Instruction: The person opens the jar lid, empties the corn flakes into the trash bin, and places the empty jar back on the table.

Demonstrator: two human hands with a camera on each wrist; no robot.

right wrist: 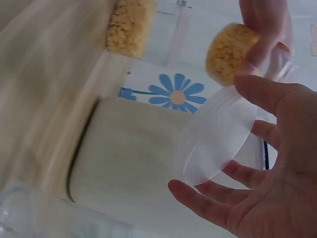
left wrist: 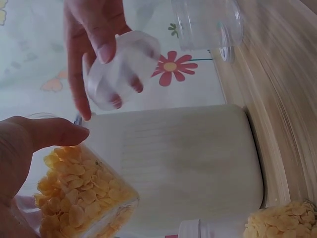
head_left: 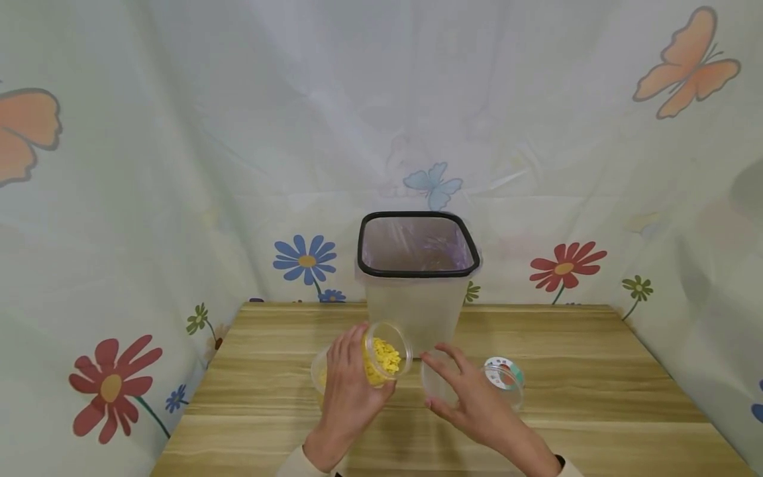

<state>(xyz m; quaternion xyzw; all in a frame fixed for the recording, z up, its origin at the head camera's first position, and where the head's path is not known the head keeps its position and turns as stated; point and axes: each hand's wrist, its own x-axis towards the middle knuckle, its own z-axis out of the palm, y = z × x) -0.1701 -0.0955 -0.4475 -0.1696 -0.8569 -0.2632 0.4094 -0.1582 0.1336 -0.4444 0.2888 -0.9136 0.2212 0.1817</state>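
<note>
My left hand (head_left: 348, 391) grips a clear jar (head_left: 374, 381) of yellow flakes (head_left: 386, 356), which look like corn flakes. The jar is tilted, its uncovered mouth facing right. A translucent white lid (right wrist: 218, 139) is pinched between the thumb and fingers of my right hand (head_left: 477, 401), apart from the jar. Behind my left hand, a second clear jar (right wrist: 129, 29) stands on the table, part filled with similar flakes. Beside my right hand is a clear jar (left wrist: 208, 25) with no flakes visible in it; a round white, teal and orange label (head_left: 503, 372) shows there.
A whitish bin (head_left: 411, 298) with a black rim (head_left: 417, 273) and a thin plastic liner stands just beyond both hands. The wood-grain table (head_left: 268, 424) ends against a curtain (head_left: 268, 132) printed with flowers and butterflies, which closes in the back and sides.
</note>
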